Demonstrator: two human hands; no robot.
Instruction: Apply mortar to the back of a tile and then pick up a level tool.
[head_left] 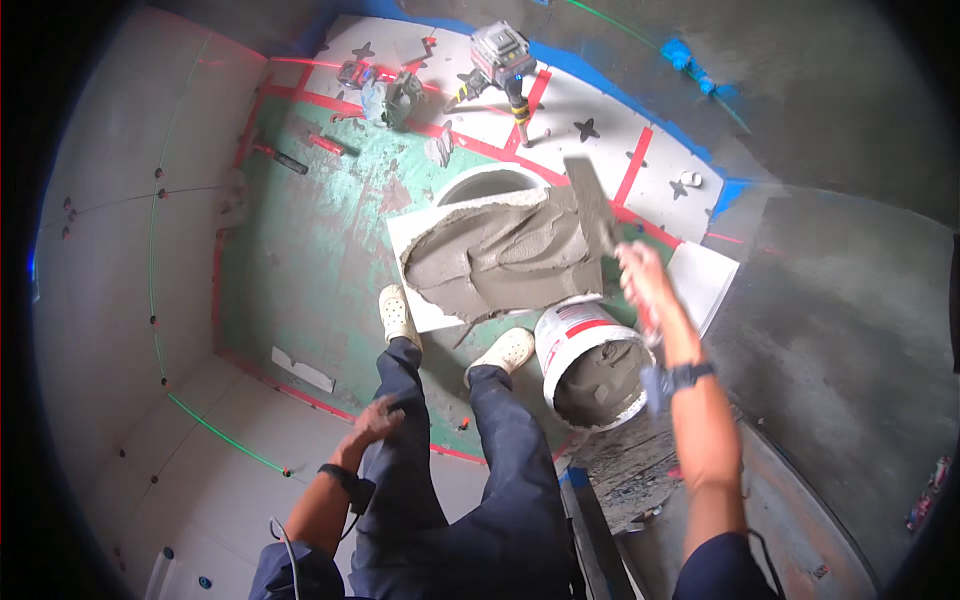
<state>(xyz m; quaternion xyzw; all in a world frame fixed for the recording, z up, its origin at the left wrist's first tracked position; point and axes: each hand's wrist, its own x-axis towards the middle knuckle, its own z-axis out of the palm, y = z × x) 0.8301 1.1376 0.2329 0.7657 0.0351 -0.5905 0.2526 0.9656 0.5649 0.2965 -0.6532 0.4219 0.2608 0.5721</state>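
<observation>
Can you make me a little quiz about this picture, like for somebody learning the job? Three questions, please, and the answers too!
1. Which of the two hands holds the trowel, left or right?
2. Fill in the missing color: gray paste is spread on a ____ board.
3. True or false: the bucket beside the board has gray paste inside too.

Key:
1. The right hand.
2. White.
3. True.
</observation>
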